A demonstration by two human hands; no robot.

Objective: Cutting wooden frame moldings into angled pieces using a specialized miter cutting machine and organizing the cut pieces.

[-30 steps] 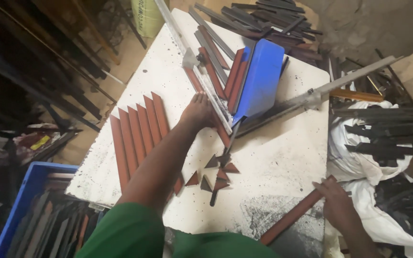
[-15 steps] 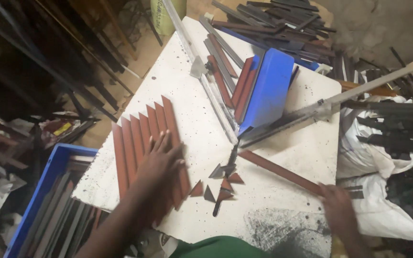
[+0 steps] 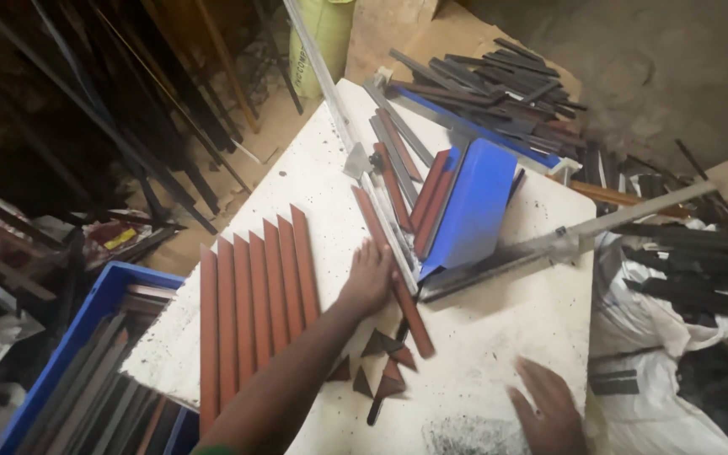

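The left hand [image 3: 370, 278] lies flat, fingers spread, on a long reddish-brown strip [image 3: 389, 265] running diagonally beside the metal guide rail [image 3: 378, 198]; its grip is loose, pressing rather than clasping. The right hand [image 3: 549, 409] rests open and empty on the white surface [image 3: 507, 329], near the right edge. Left of the strip lies a row of cut strips [image 3: 254, 295]; nearer, small triangular offcuts [image 3: 381, 362]. Judging by this, the strip is being seated for a cut; the next move calls for holding it snug against the rail.
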